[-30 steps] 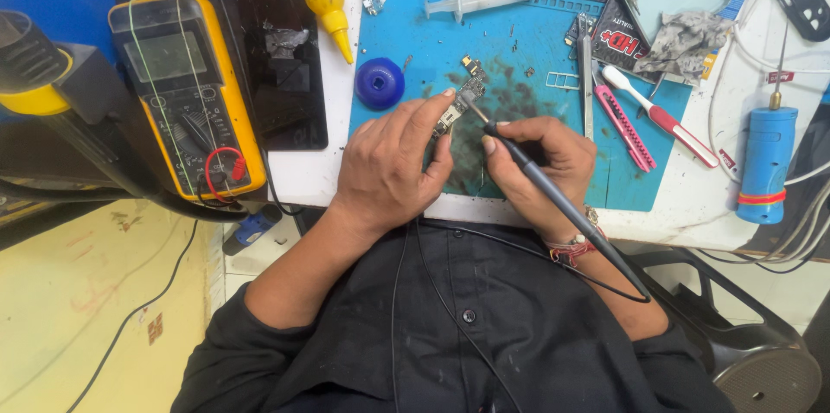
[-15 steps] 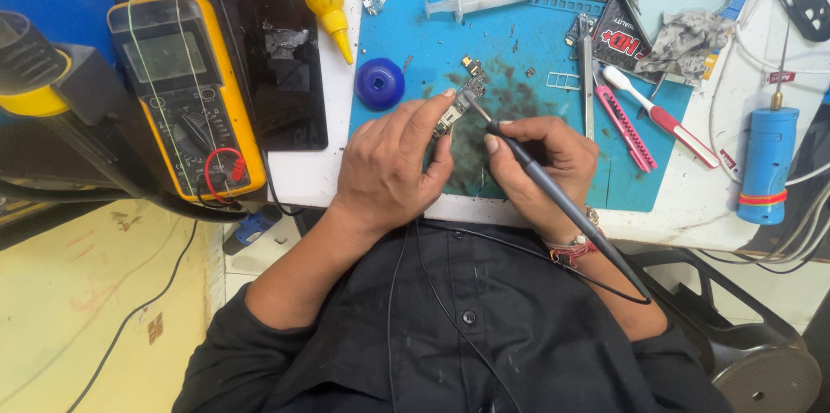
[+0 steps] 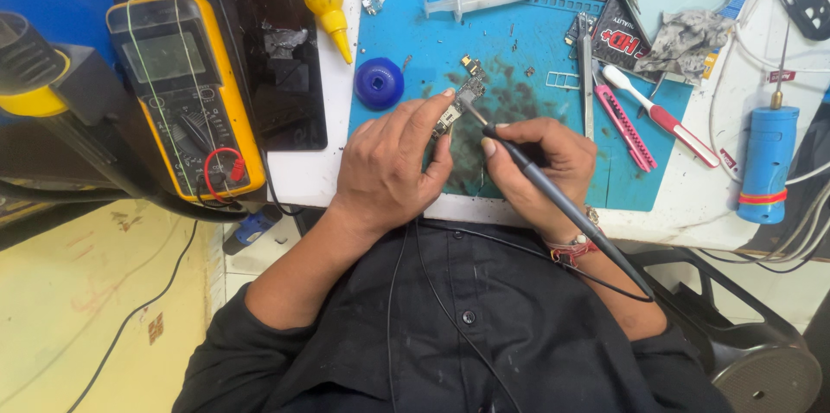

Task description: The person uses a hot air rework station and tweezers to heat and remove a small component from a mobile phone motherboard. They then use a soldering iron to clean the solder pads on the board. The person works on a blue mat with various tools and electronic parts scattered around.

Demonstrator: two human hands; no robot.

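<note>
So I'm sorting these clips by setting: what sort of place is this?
Most likely a small electronics or phone repair bench. The right hand holds a soldering iron to a small circuit board pinched in the left hand, over a blue work mat, with a yellow multimeter alongside.

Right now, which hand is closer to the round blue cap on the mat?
Left. The left hand lies just below the round blue cap; the right hand, holding the grey soldering iron, sits farther right.
</note>
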